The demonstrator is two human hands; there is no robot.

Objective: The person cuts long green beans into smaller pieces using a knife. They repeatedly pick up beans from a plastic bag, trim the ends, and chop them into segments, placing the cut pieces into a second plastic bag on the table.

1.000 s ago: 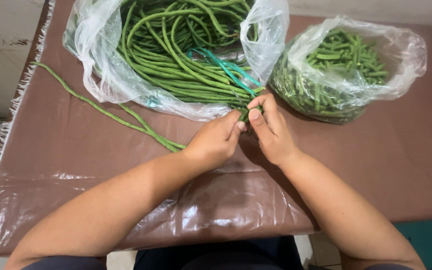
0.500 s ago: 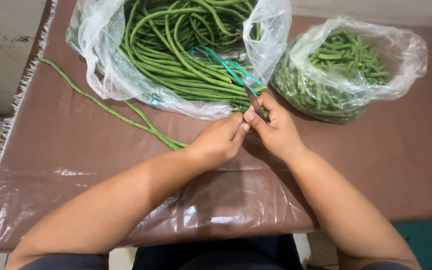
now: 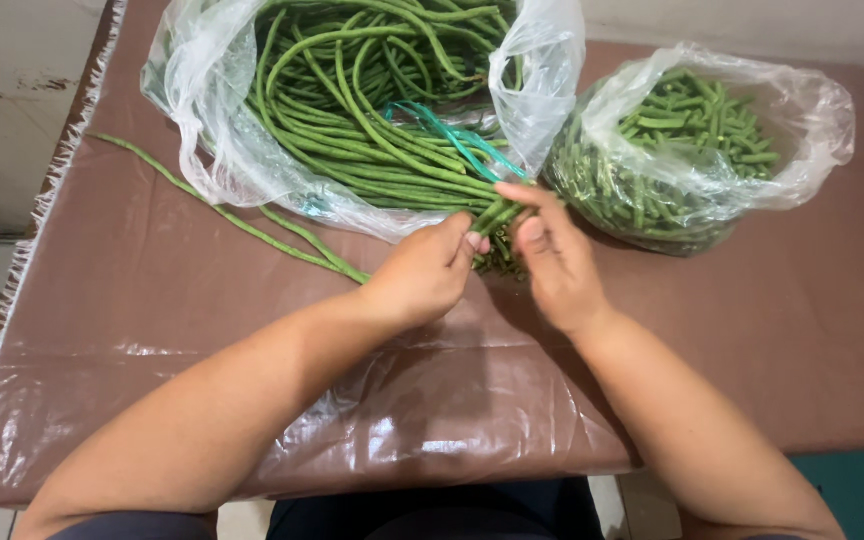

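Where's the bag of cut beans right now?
In the head view, the bag of cut beans sits at the table's far right, beside the bigger bag of long beans and just beyond the right hand.

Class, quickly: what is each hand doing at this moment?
Left hand: closed on the long beans.
Right hand: fingers pinching the same long beans.
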